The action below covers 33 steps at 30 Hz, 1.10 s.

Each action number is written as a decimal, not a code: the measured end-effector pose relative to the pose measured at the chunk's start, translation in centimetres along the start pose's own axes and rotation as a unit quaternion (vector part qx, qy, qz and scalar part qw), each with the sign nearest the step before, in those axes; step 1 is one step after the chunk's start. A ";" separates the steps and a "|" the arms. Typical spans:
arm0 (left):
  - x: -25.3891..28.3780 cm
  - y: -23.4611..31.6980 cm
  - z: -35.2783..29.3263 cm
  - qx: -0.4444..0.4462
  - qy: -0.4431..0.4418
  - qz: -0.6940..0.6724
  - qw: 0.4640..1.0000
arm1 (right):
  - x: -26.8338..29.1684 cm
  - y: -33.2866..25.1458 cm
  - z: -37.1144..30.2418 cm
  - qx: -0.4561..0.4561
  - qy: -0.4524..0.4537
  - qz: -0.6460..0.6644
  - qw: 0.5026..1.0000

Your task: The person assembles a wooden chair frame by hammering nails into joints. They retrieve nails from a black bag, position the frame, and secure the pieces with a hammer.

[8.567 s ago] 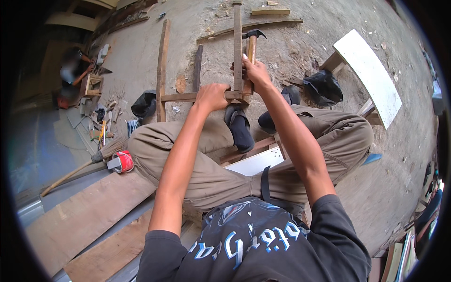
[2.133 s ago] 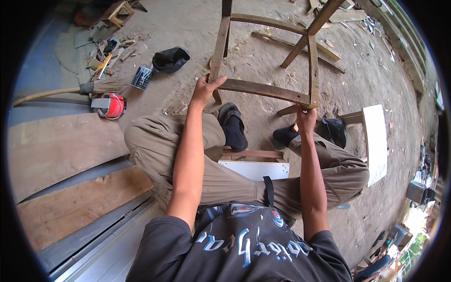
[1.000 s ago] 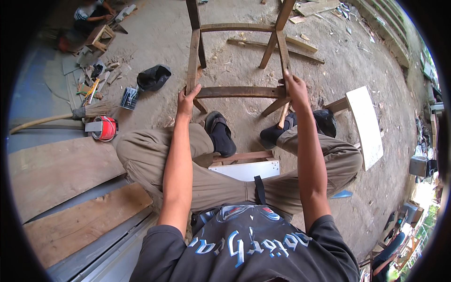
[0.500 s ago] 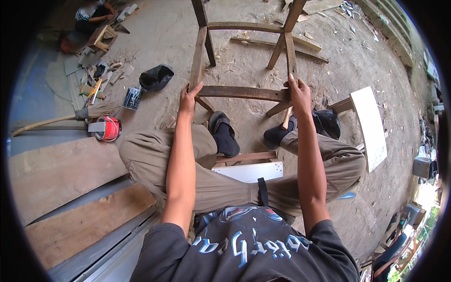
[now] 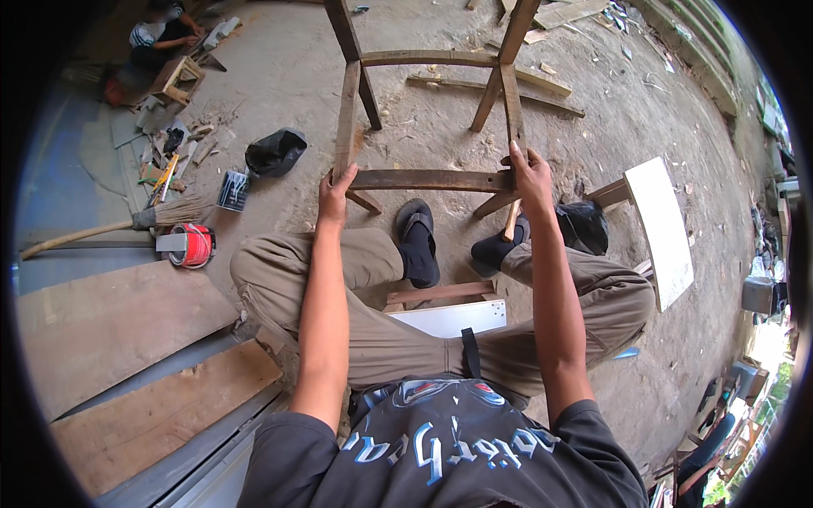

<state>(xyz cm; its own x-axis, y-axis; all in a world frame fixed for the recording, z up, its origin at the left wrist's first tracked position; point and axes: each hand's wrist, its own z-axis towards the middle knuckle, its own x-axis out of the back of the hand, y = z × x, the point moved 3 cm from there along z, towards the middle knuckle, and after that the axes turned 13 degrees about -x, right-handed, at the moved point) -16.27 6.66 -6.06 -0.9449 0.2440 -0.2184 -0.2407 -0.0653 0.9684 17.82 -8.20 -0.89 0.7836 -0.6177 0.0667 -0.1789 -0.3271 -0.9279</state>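
Note:
A dark wooden chair frame stands up before me, its far uprights cut off by the picture's upper edge. My left hand grips its near left corner, where the crossrail meets the side piece. At the near right corner my right hand is closed around the frame. Just below that hand a pale wooden handle slants downward; its upper end is hidden, and I cannot tell whether my fingers hold it too. Between my legs lies a white panel with a brown wooden strip behind it.
Wide boards lie at left, near a broom, a red can and a black bag. A white-topped wooden piece stands at right. Loose slats lie beyond the frame. Far left, another person works beside a small stool.
The chair frame and both my hands have shifted slightly left and toward me, still gripping. My left foot and knee have moved a little to the right.

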 end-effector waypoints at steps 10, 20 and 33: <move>1.5 -0.1 -0.1 -0.001 0.007 0.013 1.000 | -1.4 0.1 -0.5 0.000 0.015 0.004 1.000; 1.5 0.2 -0.2 0.006 -0.029 0.054 0.998 | -1.1 -0.3 -0.8 0.005 0.020 -0.016 1.000; 0.2 6.6 3.9 -0.015 -0.003 0.307 0.951 | -1.6 -0.9 -1.4 -0.010 0.024 -0.023 0.999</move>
<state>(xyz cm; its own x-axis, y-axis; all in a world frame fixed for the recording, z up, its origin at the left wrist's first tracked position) -17.22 10.03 0.76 -0.9080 0.1559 0.3889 0.3507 -0.2250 0.9090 15.86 -7.90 0.36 0.7622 -0.6350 0.1261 -0.1562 -0.3693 -0.9161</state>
